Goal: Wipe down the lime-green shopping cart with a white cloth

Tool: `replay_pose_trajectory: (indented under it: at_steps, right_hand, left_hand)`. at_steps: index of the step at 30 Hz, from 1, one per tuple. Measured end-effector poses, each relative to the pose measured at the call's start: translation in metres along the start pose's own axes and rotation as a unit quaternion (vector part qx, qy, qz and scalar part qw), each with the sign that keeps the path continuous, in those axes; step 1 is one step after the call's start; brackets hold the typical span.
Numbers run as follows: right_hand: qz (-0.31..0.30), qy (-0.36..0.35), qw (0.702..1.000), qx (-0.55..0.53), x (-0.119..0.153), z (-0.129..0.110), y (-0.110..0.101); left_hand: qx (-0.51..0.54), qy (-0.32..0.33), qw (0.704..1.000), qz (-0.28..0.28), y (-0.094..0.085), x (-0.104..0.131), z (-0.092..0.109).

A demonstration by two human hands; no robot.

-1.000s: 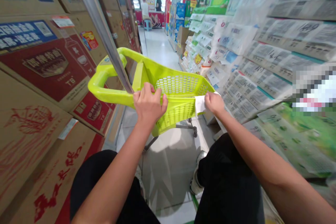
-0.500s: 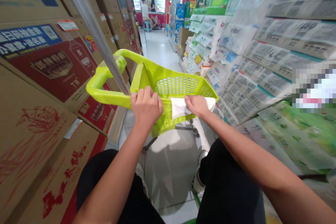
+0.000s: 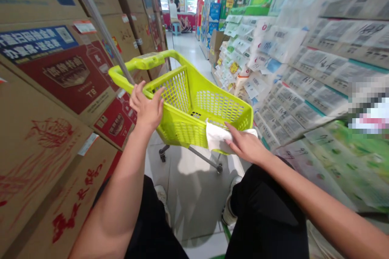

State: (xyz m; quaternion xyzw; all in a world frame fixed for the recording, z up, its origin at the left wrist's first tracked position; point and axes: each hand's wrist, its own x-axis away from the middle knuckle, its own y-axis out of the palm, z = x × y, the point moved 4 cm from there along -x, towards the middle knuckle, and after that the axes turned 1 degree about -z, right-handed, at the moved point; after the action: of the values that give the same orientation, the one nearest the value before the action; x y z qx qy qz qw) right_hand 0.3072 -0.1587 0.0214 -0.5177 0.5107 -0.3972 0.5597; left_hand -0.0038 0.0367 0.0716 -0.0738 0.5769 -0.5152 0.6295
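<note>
A lime-green plastic shopping cart (image 3: 185, 132) with a perforated basket stands sideways in front of me, tilted in my view. My left hand (image 3: 146, 105) is at its near rim close to the handle (image 3: 152, 61), fingers apart and thumb lifted, gripping nothing. Against the outer side near the front end lies a white cloth (image 3: 215, 136). My right hand (image 3: 244, 142) holds that cloth over the rim, with the index finger stretched along it. The palm side of the right hand is hidden.
Stacked cardboard cartons (image 3: 73, 77) line the left, with a metal pole (image 3: 97, 18) before them. Packaged paper goods (image 3: 291, 93) are piled on the right. Two people and a blue stool (image 3: 176, 29) are far down the aisle. My shoes (image 3: 232, 202) flank the tiled floor (image 3: 194, 194).
The cart has turned and tipped so more of its inside shows. My left hand has loosened from the rim and moved left. My right hand and the cloth have shifted right and slightly down.
</note>
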Motion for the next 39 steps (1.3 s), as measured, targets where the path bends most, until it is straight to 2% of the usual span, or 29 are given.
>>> replay_pose_trajectory:
  at_steps: [2,3,6,8,9,12,15,18,21,25,28,31,35,37,38,39]
  right_hand:
    - [0.026,-0.064,0.998,-0.008,0.006,-0.008,-0.007]
    - [0.031,-0.078,0.996,-0.007,0.007,-0.010,-0.008]
    - [-0.009,-0.113,0.993,-0.026,0.006,-0.018,-0.004]
    - [-0.025,-0.154,0.986,-0.054,0.003,-0.031,0.002]
    - [-0.014,-0.170,0.983,-0.061,0.001,-0.038,0.003]
    - [0.051,-0.191,0.979,-0.049,-0.007,-0.056,0.004]
    - [0.089,-0.189,0.977,-0.038,-0.012,-0.060,0.000]
    - [0.094,-0.174,0.978,-0.067,-0.015,-0.055,-0.006]
    - [0.082,-0.161,0.980,-0.088,-0.019,-0.061,-0.008]
    - [0.101,-0.109,0.987,-0.062,-0.033,-0.085,-0.005]
    - [0.100,-0.148,0.983,-0.049,-0.046,-0.101,0.004]
    - [0.039,-0.169,0.985,-0.024,-0.054,-0.102,0.018]
    - [-0.024,-0.098,0.994,0.044,-0.055,-0.091,0.019]
    - [-0.051,-0.059,0.994,0.075,-0.055,-0.090,0.013]
    - [-0.068,-0.047,0.993,0.087,-0.055,-0.091,0.011]
    - [-0.085,-0.042,0.991,0.095,-0.056,-0.095,0.010]
  left_hand:
    - [0.020,-0.015,1.000,-0.005,0.007,0.006,0.007]
    - [0.031,-0.003,0.999,-0.030,0.011,0.011,0.015]
    - [0.060,0.076,0.979,-0.182,0.025,0.031,0.044]
    - [0.041,0.107,0.957,-0.266,0.030,0.042,0.053]
    - [0.025,0.115,0.950,-0.290,0.030,0.046,0.053]
    - [-0.004,0.128,0.940,-0.317,0.024,0.047,0.043]
    - [0.039,0.151,0.922,-0.355,0.012,0.050,0.040]
    - [0.103,0.191,0.884,-0.414,0.000,0.064,0.055]
    - [0.083,0.218,0.860,-0.453,-0.001,0.084,0.074]
    - [-0.052,0.235,0.875,-0.421,0.014,0.100,0.084]
    - [-0.070,0.246,0.880,-0.401,0.023,0.100,0.082]
    - [-0.063,0.251,0.888,-0.381,0.020,0.091,0.069]
    - [-0.052,0.233,0.912,-0.334,0.005,0.071,0.037]
    - [0.005,0.189,0.942,-0.276,0.003,0.057,0.018]
    - [0.049,0.142,0.961,-0.233,0.005,0.049,0.008]
    - [0.099,0.066,0.976,-0.181,0.009,0.041,-0.003]
